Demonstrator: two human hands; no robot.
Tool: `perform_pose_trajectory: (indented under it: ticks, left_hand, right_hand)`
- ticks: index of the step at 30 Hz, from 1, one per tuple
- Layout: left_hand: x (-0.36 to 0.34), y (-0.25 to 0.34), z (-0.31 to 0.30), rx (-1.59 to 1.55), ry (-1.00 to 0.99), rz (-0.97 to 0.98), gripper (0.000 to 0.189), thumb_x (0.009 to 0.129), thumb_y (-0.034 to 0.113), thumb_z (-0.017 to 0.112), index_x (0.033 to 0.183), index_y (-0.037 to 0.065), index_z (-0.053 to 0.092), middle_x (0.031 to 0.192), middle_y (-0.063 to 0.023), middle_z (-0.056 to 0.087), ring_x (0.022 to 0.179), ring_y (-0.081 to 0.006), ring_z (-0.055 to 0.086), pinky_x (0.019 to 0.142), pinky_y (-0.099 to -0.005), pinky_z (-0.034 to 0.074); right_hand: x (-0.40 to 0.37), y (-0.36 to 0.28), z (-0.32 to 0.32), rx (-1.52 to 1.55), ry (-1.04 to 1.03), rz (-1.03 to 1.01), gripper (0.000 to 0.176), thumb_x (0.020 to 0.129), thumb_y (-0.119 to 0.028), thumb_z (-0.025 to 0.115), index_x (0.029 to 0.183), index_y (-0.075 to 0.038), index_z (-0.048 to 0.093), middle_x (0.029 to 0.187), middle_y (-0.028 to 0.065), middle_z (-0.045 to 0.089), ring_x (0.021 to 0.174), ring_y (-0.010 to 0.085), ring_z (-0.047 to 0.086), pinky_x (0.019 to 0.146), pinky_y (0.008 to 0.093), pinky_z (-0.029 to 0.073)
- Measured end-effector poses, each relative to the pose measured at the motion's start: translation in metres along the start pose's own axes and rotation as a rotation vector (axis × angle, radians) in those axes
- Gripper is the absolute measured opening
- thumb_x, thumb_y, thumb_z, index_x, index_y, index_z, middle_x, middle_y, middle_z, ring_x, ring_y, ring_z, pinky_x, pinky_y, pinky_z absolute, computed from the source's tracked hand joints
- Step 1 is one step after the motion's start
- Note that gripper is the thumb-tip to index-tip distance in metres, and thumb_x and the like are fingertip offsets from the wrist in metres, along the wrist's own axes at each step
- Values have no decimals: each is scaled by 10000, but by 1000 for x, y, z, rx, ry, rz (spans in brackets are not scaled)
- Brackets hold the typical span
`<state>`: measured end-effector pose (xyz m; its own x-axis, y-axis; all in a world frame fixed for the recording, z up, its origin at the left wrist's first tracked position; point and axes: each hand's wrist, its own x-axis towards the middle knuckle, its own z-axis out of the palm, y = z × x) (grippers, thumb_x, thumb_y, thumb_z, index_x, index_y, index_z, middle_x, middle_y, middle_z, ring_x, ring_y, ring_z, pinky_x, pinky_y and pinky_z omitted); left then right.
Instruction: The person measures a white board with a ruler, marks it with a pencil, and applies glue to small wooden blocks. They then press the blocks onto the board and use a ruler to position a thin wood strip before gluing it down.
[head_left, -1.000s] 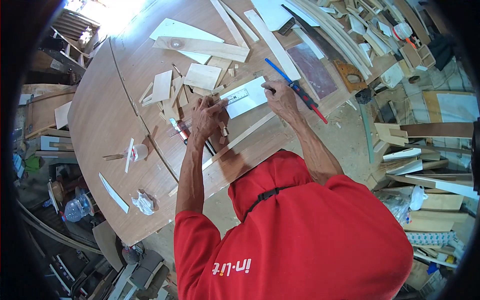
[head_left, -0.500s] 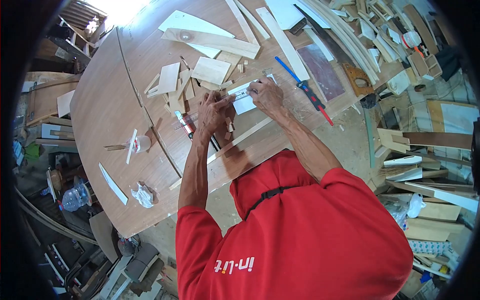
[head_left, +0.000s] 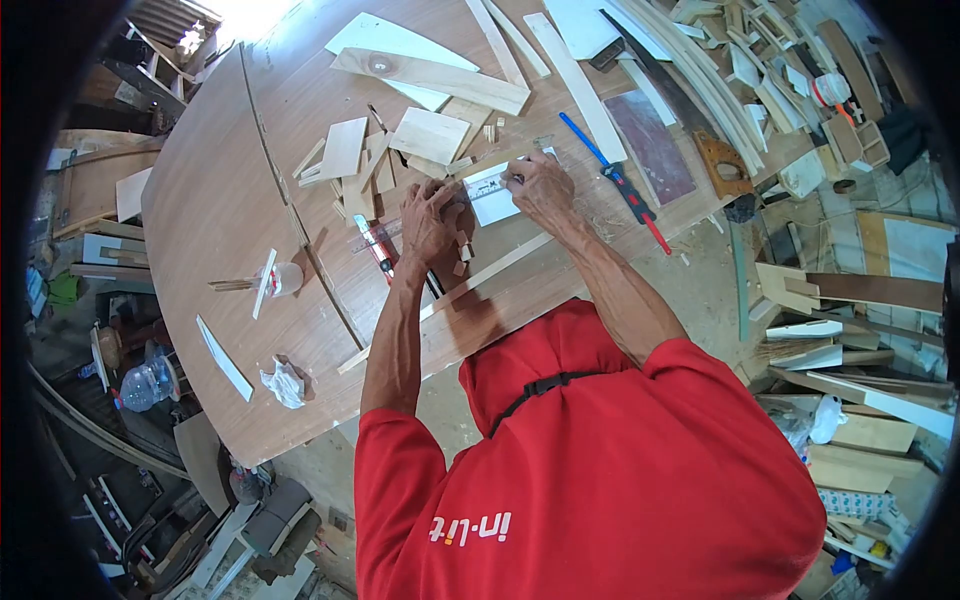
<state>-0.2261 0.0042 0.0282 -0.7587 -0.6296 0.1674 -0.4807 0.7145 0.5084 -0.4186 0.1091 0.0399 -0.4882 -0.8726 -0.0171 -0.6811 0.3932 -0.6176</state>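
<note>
Near the desk's [head_left: 205,235] close edge, the left hand [head_left: 428,217] and right hand [head_left: 541,187] are touching a ruler [head_left: 484,189] over a white board [head_left: 495,210], grip unclear.

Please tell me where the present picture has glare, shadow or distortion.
Head view: washed-out glare at the top, left of centre; dark shadow on the tabletop beside the left hand; wide-angle distortion toward the black rounded borders; markings on the ruler too small to read.

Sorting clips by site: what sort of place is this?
Probably a woodworking shop: a wooden-handled saw and cut wood pieces lie on the large table, with more boards piled off to its right.
</note>
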Motion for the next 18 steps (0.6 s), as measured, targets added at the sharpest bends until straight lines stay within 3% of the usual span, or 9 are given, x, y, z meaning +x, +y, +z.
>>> perform_pose_trajectory:
  ticks: [18]
  left_hand:
    - [1,-6,-2,-30,-48,31,397,779,146,667,1173,110,694,1023,-120,646,976,-309,541,924,-419,386]
  right_hand:
    - [-4,3,-1,80,51,-38,173,807,-284,733,897,-138,760,938,101,626,916,292,599,785,416,492]
